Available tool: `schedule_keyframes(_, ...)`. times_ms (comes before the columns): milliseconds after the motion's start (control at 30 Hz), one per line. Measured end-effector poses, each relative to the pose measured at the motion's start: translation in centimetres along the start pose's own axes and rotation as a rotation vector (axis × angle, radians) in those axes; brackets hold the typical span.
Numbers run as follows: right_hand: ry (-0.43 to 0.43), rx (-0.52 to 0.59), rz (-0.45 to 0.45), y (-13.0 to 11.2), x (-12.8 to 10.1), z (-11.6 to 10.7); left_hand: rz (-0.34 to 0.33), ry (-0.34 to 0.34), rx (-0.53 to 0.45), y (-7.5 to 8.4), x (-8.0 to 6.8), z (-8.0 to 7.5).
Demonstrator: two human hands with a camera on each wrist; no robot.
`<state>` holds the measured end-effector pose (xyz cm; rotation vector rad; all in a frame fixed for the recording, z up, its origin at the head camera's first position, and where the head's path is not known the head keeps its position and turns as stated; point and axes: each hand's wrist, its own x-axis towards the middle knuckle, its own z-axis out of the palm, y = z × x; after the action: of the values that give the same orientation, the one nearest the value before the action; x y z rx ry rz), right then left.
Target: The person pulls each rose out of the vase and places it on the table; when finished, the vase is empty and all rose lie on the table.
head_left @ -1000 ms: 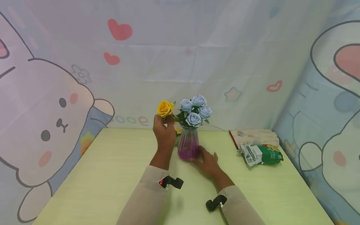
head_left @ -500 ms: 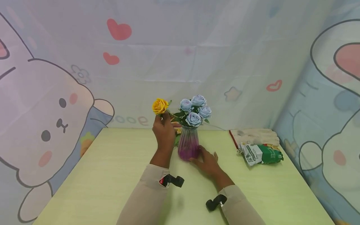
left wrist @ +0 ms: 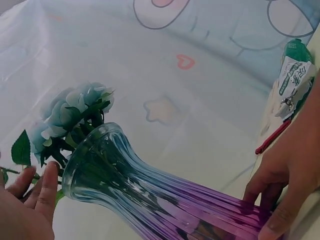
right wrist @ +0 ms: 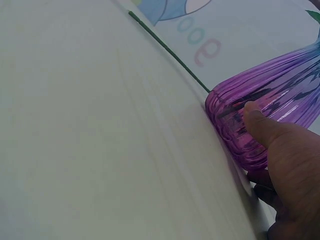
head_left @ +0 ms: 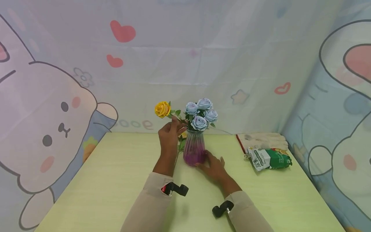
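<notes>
Yellow rose [head_left: 162,109] is hanging out left of the purple-clear glass vase [head_left: 195,148], bloom pointing left and up, stem running right toward the vase mouth. Left hand [head_left: 169,138] is pinching that stem between thumb and fingertips, just beside the rim. Whether the tip is inside the glass — can't tell, fingers and leaves are covering it.

Vase is standing upright at the far middle of the table [head_left: 116,180]. Right hand [head_left: 214,167] is grasping its base from the near right, thumb across the near face, fingers wrapping the right side. Four light-blue roses [head_left: 199,123] are already sitting in the mouth, leaves bunching at the rim.

My read: step in hand is working the yellow stem in among the blues, with the right hand steadying. Next move is calling for the stem lined up over the mouth, tip clearing the leaves, then bloom standing up beside the others. Watch for leaves snagging on the rim — a sideways shove could be tipping the vase.

Another yellow flower [head_left: 183,135] is lying on the table just left of the vase, partly hidden by the left hand, so this probably isn't the last one.

Farther right, pale gloves [head_left: 266,141] are lying flat, a green-and-white packet [head_left: 271,159] resting at their near edge. Printed backdrop [head_left: 162,71] is hanging behind.
</notes>
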<state>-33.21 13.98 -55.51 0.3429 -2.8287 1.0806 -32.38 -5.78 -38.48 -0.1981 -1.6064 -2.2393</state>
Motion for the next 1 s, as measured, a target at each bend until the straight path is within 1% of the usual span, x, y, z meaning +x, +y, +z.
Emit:
schedule_keyframes(67,0.000,0.000,-0.001,0.0,0.0,0.0,-0.019,-0.007,0.037,-0.3,-0.1,-0.3)
schedule_keyframes(167,-0.002,-0.002,-0.002,0.0,0.0,0.1,-0.042,-0.047,0.090,-0.5,-0.3,-0.6)
schedule_keyframes(233,-0.003,0.000,-0.004,-0.1,0.0,0.0,-0.033,-0.069,0.087,-0.6,-0.3,-0.7)
schedule_keyframes(333,-0.005,-0.003,-0.008,-0.1,0.0,0.0,0.014,-0.101,0.061,-0.8,-0.3,-0.7)
schedule_keyframes(433,0.003,-0.008,-0.013,-0.1,0.0,0.0,0.098,-0.106,0.015,-1.0,-0.2,-0.6)
schedule_keyframes(533,0.012,-0.010,-0.017,-0.1,0.0,0.0,0.156,-0.052,-0.009,-1.1,0.0,-0.4)
schedule_keyframes(567,0.012,-0.009,-0.018,-0.2,0.0,0.0,0.163,-0.029,-0.023,-1.2,0.0,-0.3)
schedule_keyframes(667,0.010,-0.002,-0.019,-0.3,-0.1,0.0,0.161,0.041,-0.083,-1.4,0.2,-0.1)
schedule_keyframes(800,0.015,-0.006,-0.019,-0.4,-0.1,-0.1,0.163,0.089,-0.182,-1.5,0.4,0.3)
schedule_keyframes(900,0.024,-0.009,-0.026,-0.4,-0.2,-0.1,0.166,0.125,-0.219,-1.4,0.4,0.7)
schedule_keyframes(1000,0.025,-0.007,-0.029,-0.3,-0.1,-0.1,0.161,0.157,-0.211,-1.1,0.2,1.0)
